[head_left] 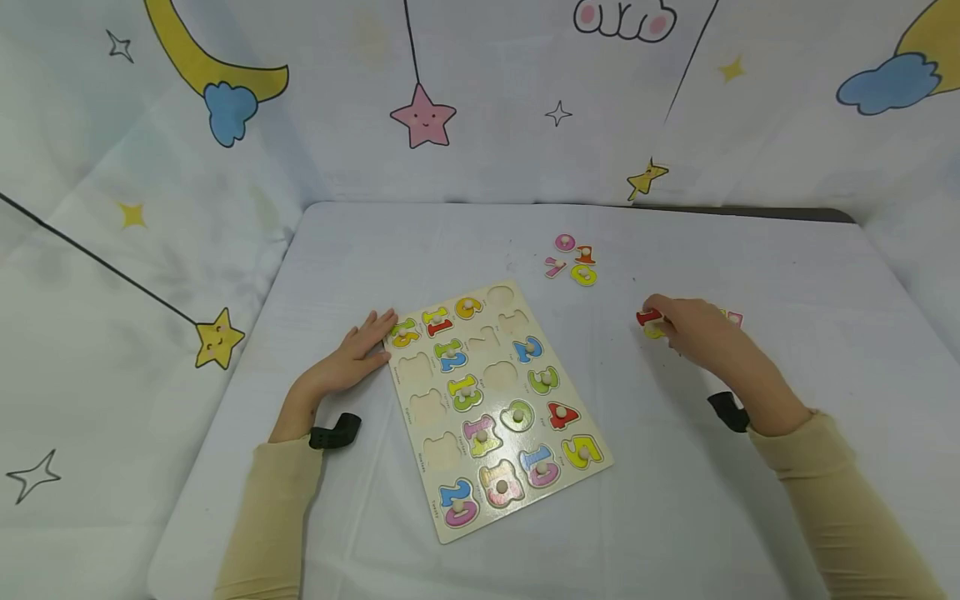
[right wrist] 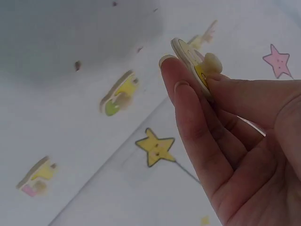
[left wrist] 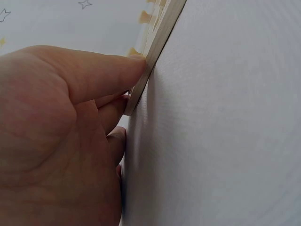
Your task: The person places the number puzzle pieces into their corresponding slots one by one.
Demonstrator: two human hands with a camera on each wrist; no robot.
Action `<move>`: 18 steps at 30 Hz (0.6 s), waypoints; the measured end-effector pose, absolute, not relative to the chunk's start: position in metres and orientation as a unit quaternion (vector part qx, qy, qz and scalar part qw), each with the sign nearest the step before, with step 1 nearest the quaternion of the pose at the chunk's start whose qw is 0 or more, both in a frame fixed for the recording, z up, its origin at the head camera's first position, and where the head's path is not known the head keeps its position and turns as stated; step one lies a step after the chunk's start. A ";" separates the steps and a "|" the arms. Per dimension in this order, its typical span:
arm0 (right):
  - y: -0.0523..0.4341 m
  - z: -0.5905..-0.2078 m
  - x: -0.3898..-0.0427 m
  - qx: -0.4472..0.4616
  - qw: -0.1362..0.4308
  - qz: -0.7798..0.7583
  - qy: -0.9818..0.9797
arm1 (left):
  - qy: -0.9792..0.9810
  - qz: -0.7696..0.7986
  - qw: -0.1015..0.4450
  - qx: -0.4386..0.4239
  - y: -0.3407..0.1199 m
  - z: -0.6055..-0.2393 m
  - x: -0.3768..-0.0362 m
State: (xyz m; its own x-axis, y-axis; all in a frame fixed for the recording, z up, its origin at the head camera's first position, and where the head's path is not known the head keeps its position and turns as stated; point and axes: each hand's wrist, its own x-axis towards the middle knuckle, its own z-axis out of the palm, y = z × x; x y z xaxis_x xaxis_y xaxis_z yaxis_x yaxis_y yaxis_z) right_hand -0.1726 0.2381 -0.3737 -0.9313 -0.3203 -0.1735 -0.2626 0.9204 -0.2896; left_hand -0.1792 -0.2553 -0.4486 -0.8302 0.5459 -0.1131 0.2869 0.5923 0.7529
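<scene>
A wooden number puzzle board (head_left: 468, 546) lies tilted on the white table, with knobbed number pieces in some recesses and others bare. My left hand (head_left: 351, 357) rests at its far left corner, fingers extended; in the left wrist view the thumb (left wrist: 120, 70) touches the board's edge (left wrist: 157, 44). To the right of the board, my right hand (head_left: 693, 332) pinches a red and yellow number piece (head_left: 648, 317) between thumb and fingers. Up close, the right wrist view has this number piece (right wrist: 189, 59) raised on edge, its knob facing the thumb.
Beyond the board lie a purple zero (head_left: 565, 242), a red one (head_left: 585, 255), a pink seven (head_left: 555, 267) and a yellow piece (head_left: 583, 276). Partly hidden behind my right hand is a pink-edged piece (head_left: 735, 318). A yellow-green piece (right wrist: 120, 94) and a yellow-pink piece (right wrist: 38, 176) lie nearby.
</scene>
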 end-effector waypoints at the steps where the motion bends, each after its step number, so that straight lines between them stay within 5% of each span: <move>1: 0.233 -0.373 -0.172 -0.149 0.112 -0.141 0.972 | 0.876 0.383 0.170 0.237 -0.255 -0.448 -0.179; 18: 0.129 -0.385 -0.168 -0.256 0.162 -0.340 0.890 | 0.879 0.381 0.169 0.233 -0.257 -0.448 -0.178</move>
